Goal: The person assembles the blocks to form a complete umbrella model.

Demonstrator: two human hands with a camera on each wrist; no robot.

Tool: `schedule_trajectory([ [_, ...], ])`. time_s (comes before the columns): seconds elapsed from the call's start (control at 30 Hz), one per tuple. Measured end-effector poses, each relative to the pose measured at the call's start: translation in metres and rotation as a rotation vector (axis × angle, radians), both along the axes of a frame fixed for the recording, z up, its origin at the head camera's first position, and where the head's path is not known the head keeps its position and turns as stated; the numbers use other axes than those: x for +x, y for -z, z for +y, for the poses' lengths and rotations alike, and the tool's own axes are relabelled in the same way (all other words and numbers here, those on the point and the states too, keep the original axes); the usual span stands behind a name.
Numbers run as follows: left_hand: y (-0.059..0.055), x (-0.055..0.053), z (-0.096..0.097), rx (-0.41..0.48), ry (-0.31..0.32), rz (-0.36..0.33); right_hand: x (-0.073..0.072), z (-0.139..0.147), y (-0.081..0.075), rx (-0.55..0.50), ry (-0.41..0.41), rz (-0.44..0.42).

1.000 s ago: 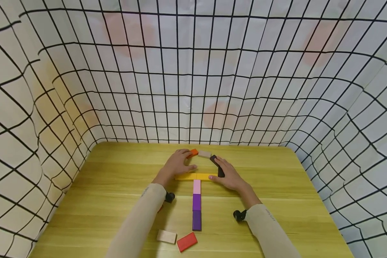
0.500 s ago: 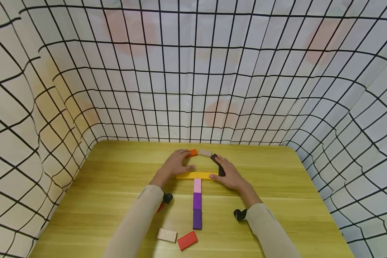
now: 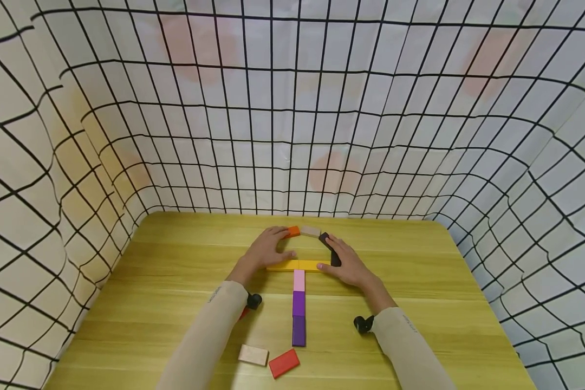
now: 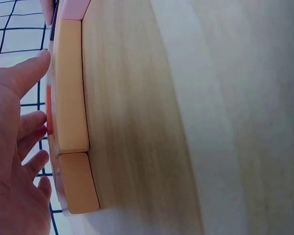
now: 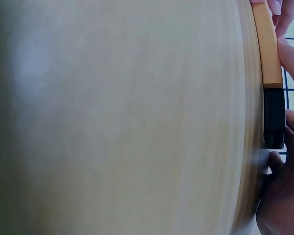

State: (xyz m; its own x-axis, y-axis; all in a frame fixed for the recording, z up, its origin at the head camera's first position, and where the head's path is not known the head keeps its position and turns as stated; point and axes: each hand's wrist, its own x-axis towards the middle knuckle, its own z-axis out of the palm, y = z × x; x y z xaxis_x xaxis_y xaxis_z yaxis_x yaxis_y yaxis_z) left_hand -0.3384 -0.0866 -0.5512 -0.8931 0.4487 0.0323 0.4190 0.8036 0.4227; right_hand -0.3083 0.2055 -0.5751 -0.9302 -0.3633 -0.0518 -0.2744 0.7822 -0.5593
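My left hand (image 3: 268,249) lies over the left side of a shape laid from rectangular blocks, its fingertips at an orange block (image 3: 293,232) and its thumb stretched out above a yellow block (image 3: 283,266). Part of that side is hidden under the palm; the left wrist view shows another orange-looking block (image 4: 79,182) at the row's end. On the right side, my right hand (image 3: 348,265) touches two black blocks (image 3: 336,259) with extended fingers, while its thumb rests at the second yellow block (image 3: 311,265). A cream block (image 3: 310,231) sits between the orange and black ones.
A pink block (image 3: 299,280), a purple block (image 3: 299,303) and a dark purple block (image 3: 299,331) run in a line toward me. Nearer lie a loose cream block (image 3: 253,355) and a red block (image 3: 284,363). Another red block (image 3: 244,312) is mostly behind my left sleeve.
Both hands stay almost in place around the blocks. The view has shifted slightly, and a little more of the red block beside my left sleeve shows than a second ago.
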Motion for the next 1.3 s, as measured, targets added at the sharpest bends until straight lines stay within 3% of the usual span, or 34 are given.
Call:
schedule_trajectory([
  [0.23, -0.004, 0.011, -0.001, -0.041, -0.013, 0.015, 0.000, 0.000, 0.000, -0.001, -0.001, -0.001],
  [0.53, -0.001, 0.024, 0.000, -0.188, -0.014, 0.008, 0.001, 0.000, -0.005, 0.012, -0.001, 0.007],
  [1.03, -0.001, 0.027, 0.003, -0.197, -0.039, -0.022, 0.000, -0.001, -0.009, 0.043, -0.013, -0.012],
  [1.3, 0.002, 0.026, 0.005, -0.192, -0.039, -0.005, -0.005, -0.013, -0.023, 0.069, -0.026, 0.052],
])
